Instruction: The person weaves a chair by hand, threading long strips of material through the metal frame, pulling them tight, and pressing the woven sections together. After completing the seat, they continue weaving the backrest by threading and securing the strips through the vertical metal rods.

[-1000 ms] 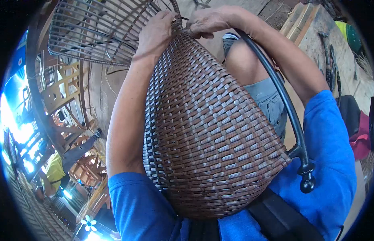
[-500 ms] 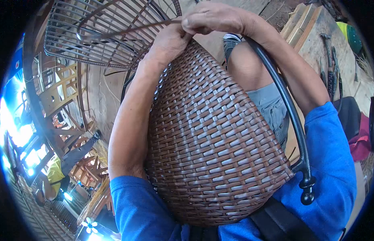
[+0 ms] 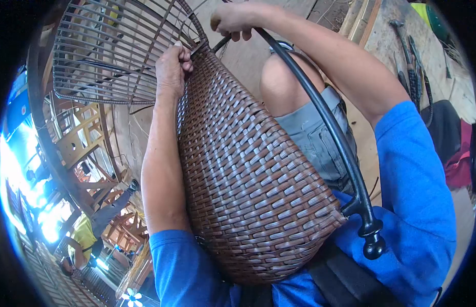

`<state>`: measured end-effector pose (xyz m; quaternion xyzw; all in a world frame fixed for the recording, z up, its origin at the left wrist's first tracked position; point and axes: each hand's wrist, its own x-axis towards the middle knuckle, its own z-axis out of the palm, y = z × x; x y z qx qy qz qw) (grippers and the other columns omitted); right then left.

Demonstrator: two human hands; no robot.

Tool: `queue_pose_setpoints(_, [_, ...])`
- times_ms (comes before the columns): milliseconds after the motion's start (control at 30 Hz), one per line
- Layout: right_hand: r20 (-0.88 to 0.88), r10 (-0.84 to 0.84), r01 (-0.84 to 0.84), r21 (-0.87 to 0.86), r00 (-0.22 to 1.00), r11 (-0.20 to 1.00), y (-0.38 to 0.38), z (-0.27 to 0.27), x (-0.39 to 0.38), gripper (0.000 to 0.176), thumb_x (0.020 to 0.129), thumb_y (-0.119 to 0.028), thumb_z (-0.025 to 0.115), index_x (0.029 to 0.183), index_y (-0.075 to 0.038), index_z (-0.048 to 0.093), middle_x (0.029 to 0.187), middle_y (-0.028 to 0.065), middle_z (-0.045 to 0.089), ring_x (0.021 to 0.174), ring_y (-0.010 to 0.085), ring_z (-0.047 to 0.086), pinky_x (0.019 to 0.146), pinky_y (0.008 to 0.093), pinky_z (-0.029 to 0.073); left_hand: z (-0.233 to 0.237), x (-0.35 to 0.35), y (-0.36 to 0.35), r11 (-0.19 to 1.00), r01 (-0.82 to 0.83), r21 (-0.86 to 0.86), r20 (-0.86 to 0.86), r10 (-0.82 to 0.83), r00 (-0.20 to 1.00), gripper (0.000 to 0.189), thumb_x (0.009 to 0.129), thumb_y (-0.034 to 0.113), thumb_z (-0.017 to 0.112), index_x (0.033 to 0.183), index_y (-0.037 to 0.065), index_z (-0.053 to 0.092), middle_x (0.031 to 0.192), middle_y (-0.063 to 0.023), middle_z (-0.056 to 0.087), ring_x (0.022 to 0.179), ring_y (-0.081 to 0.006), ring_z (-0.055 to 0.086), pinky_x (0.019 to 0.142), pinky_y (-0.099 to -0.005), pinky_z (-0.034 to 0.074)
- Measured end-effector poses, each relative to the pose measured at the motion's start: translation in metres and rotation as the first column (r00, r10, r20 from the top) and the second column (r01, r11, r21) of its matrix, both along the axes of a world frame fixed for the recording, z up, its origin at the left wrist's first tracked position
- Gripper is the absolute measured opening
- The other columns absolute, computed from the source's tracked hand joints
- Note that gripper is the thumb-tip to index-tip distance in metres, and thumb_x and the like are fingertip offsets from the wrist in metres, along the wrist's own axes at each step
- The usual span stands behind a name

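Observation:
A chair with a brown woven wicker panel [image 3: 248, 169] lies tilted against my body, its black metal armrest [image 3: 325, 115] curving along the right side. At the panel's upper left edge, my left hand [image 3: 171, 66] has its fingers closed on a short brown weaving strip [image 3: 198, 47], next to the bare slatted part of the frame [image 3: 107, 51]. My right hand [image 3: 240, 21] is raised above the far corner, beside the armrest's upper end. Its fingers are curled inward, and what they pinch is too hidden to make out.
A hammer [image 3: 400, 38] and other tools lie on a wooden board [image 3: 383, 56] at upper right. Dark and red cloth [image 3: 458, 153] sits below them. To the left are wooden chair frames [image 3: 79, 135] and another person in a yellow shirt [image 3: 83, 233].
My hands have come apart: the left moved left and down, the right left and slightly up. The long strip that stretched across the slats no longer shows there. The chair shifted left in view.

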<state>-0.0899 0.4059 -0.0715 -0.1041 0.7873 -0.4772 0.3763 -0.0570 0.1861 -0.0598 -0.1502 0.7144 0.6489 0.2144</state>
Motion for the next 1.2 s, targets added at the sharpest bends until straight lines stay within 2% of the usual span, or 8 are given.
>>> queue_pose_setpoints(233, [0.093,-0.020,0.046,-0.295,0.995,0.954,-0.011,-0.007,-0.010,0.019,0.087,-0.017,0.058,0.095,-0.001,0.061,0.077,0.0046,0.062,0.055,0.0146,0.058,0.047,0.0298,0.045,0.003,0.002,0.004,0.996,-0.030,-0.088,-0.041,0.027,0.999,0.020,0.083,0.016,0.052,0.066,0.005,0.049,0.065,-0.0054,0.051,0.049,-0.0120,0.042,0.048,-0.0255,0.038])
queue_pose_setpoints(567, [-0.058,0.063,-0.069,-0.104,0.996,0.992,-0.028,-0.033,-0.022,0.015,0.080,-0.019,0.069,0.087,-0.007,0.066,0.068,0.0008,0.060,0.053,0.0119,0.051,0.044,0.0289,0.041,0.006,0.009,0.006,0.939,0.096,-0.330,-0.146,-0.151,0.978,0.026,0.083,0.023,0.050,0.073,0.001,0.058,0.071,-0.0041,0.058,0.059,-0.0115,0.051,0.058,-0.0242,0.041])
queue_pose_setpoints(700, [0.067,-0.011,0.034,-0.352,0.998,0.935,-0.015,-0.022,-0.013,0.015,0.082,-0.023,0.066,0.087,-0.009,0.064,0.072,-0.0009,0.059,0.054,0.0105,0.050,0.045,0.0263,0.039,0.004,0.009,-0.001,0.907,0.129,-0.400,-0.145,-0.202,0.969,0.028,0.082,0.026,0.049,0.074,0.001,0.059,0.071,-0.0038,0.058,0.062,-0.0114,0.053,0.060,-0.0245,0.042])
queue_pose_setpoints(833, [-0.027,0.013,-0.021,-0.310,1.000,0.951,-0.022,-0.023,-0.012,0.014,0.085,-0.020,0.061,0.082,-0.007,0.061,0.069,0.0010,0.057,0.055,0.0124,0.052,0.044,0.0279,0.041,0.008,0.014,0.006,0.907,0.128,-0.401,-0.167,-0.210,0.963,0.029,0.082,0.027,0.049,0.074,0.001,0.059,0.071,-0.0039,0.058,0.063,-0.0119,0.053,0.062,-0.0247,0.043])
queue_pose_setpoints(1000, [0.036,0.140,-0.142,0.066,0.990,0.988,-0.032,-0.011,-0.027,0.018,0.084,-0.022,0.062,0.082,-0.005,0.062,0.067,0.0050,0.057,0.059,0.0165,0.057,0.051,0.0314,0.047,0.012,0.022,0.014,0.870,0.165,-0.465,-0.166,-0.268,0.949,0.032,0.085,0.031,0.050,0.074,0.002,0.058,0.073,-0.0056,0.059,0.060,-0.0119,0.050,0.060,-0.0250,0.040])
queue_pose_setpoints(1067, [-0.006,0.186,-0.183,0.135,0.983,0.974,-0.029,-0.006,-0.030,0.020,0.082,-0.025,0.064,0.080,-0.005,0.063,0.066,0.0045,0.057,0.061,0.0171,0.057,0.053,0.0323,0.048,0.010,0.016,0.012,0.941,0.190,-0.281,-0.096,-0.224,0.970,0.029,0.086,0.027,0.050,0.072,0.002,0.057,0.071,-0.0056,0.058,0.057,-0.0118,0.046,0.057,-0.0254,0.038])
queue_pose_setpoints(1100, [-0.058,0.010,-0.014,-0.062,0.998,0.998,-0.027,-0.013,-0.017,0.024,0.081,-0.028,0.067,0.076,-0.005,0.063,0.063,0.0037,0.056,0.060,0.0162,0.056,0.053,0.0321,0.046,0.013,0.016,0.017,0.976,0.153,-0.154,-0.057,-0.163,0.985,0.029,0.086,0.026,0.049,0.071,0.002,0.056,0.070,-0.0052,0.058,0.057,-0.0116,0.046,0.056,-0.0251,0.037])
queue_pose_setpoints(1200, [-0.141,0.082,-0.121,-0.292,0.987,0.949,-0.033,-0.066,-0.034,0.023,0.079,-0.028,0.069,0.076,-0.006,0.063,0.062,0.0025,0.056,0.060,0.0147,0.055,0.052,0.0303,0.044,0.022,0.020,0.027,0.992,0.120,-0.043,-0.031,-0.121,0.992,0.028,0.084,0.023,0.049,0.066,0.002,0.055,0.063,-0.0033,0.055,0.053,-0.0111,0.045,0.052,-0.0240,0.035])
